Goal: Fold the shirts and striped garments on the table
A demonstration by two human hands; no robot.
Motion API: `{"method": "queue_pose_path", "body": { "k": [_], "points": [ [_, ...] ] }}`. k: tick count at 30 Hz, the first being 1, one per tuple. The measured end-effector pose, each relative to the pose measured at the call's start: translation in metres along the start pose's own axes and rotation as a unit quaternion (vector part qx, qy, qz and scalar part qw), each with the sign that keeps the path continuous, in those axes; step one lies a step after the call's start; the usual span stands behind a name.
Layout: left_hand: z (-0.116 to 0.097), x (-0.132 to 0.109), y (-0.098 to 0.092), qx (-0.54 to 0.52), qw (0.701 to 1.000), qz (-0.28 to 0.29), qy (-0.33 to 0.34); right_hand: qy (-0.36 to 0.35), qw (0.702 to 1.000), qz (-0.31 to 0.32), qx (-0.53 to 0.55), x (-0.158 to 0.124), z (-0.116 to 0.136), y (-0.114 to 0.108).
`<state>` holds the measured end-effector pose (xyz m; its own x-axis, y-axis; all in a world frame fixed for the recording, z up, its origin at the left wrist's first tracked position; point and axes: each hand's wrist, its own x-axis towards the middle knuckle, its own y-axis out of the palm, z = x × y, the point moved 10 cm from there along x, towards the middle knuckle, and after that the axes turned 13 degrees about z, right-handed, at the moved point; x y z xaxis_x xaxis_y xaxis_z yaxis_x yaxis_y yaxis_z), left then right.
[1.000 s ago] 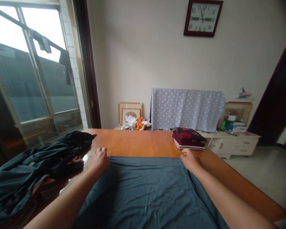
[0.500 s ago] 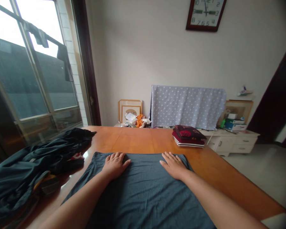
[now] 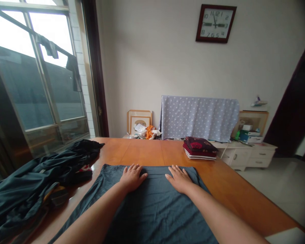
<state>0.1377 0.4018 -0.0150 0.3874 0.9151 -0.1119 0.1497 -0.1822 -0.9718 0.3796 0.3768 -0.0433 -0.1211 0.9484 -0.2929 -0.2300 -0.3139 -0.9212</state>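
Note:
A dark blue-grey piece of clothing lies spread over the table, its far edge running straight across and its near part going out of view at the bottom. Fine wrinkles cross its surface. My left hand rests flat on it near the far edge, left of the middle, fingers stretched forward. To the right, my right hand lies flat on the same cloth, fingers spread and pointing away from me. Neither hand grips anything. Which kind of garment it is, I cannot tell.
Crumpled dark clothes are heaped at the table's left. A folded stack of dark red clothes stands at the back right of the wooden table. Beyond it are a dotted cloth draped over something and a white cabinet.
Both hands have slid inward over the cloth, the left one the most, and are closer together. My view has tilted up a little. The clothes heap and the stack stay put.

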Motion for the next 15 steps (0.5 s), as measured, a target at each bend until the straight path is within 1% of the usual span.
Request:
{"method": "queue_pose_path", "body": {
  "k": [2,5,7,11,15],
  "points": [
    [0.004,0.003,0.008,0.0,1.0,0.019,-0.015,0.008,1.0,0.005,-0.003,0.001,-0.003,0.0],
    [0.008,0.005,0.013,0.007,0.999,0.035,-0.02,0.012,1.0,0.021,-0.007,0.001,-0.004,-0.001],
    [0.008,0.006,0.012,0.01,0.999,0.035,-0.022,0.017,0.999,0.028,-0.004,0.001,-0.003,-0.003],
    [0.0,0.009,0.006,0.015,1.0,0.017,-0.01,0.016,1.0,0.009,-0.001,0.003,0.004,-0.009],
    [-0.005,0.016,0.011,0.006,0.999,0.042,0.0,-0.003,1.0,0.02,-0.007,0.007,0.013,-0.005]
  ]
}}
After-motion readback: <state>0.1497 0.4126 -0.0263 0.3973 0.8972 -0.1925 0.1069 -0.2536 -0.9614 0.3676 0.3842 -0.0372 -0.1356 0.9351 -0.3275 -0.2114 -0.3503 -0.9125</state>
